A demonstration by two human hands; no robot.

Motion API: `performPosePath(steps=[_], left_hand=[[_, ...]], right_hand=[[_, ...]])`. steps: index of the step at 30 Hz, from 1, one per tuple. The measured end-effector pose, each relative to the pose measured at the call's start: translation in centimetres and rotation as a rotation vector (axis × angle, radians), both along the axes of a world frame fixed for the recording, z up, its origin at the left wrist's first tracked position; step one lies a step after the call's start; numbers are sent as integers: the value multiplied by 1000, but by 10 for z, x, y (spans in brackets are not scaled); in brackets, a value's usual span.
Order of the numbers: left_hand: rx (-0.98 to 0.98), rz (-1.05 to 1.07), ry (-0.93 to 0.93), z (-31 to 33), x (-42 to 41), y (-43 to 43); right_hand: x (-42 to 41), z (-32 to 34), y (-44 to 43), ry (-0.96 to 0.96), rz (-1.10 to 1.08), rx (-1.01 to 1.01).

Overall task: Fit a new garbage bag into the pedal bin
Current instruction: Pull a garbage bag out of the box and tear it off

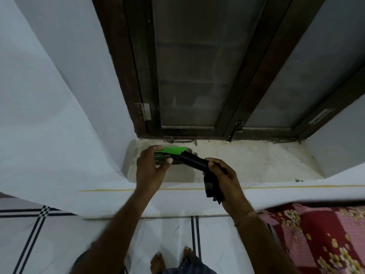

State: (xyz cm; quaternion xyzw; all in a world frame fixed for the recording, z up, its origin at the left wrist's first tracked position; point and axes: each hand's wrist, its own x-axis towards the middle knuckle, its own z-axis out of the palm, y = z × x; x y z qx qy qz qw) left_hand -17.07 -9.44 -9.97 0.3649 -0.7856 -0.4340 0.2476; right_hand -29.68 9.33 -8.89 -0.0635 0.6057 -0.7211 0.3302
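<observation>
- The garbage bag box (pixel 169 155), green on top with a black band lettered "GARBAGE BAGS", sits on the pale window sill (pixel 246 161), just below the dark wooden window frame (pixel 126 76).
- The left hand (pixel 152 167) grips the box at its 9 o'clock end, fingers curled over the top edge and thumb pressed against the black band.
- A black garbage bag roll (pixel 194 162) sticks out of the box's 3 o'clock end, slanting toward 4 o'clock.
- The right hand (pixel 225 178) is closed around the free end of that roll; a loose black flap of bag hangs from the fist toward 6 o'clock.
- How much remains inside the box cannot be told; its opening is hidden behind the roll.
- A thin thread bracelet (pixel 245 217) circles the right wrist.
- At 5 o'clock lies a red and pink floral cloth (pixel 320 238); at 6 o'clock bare feet (pixel 158 263) stand on the white tiled floor (pixel 59 234) with dark stripes.
- No pedal bin shows anywhere.
</observation>
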Motion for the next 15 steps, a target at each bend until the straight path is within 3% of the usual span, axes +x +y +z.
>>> performPosePath(steps=[2,6,10,15], left_hand=[[-278,-73,-273,-15,-5,-16],[-354,-211,-605,-31,-14,-25],[-351,-146,-534,-41,-18,-26],[-293,-152,-443,-46,-24,-26]], right_hand=[[-10,-5,7,7,-52,14],[-28,-7,5,-22,-82,-3],[-45,-19,2,-52,-43,49],[-71,-28,3,-306,108,151]])
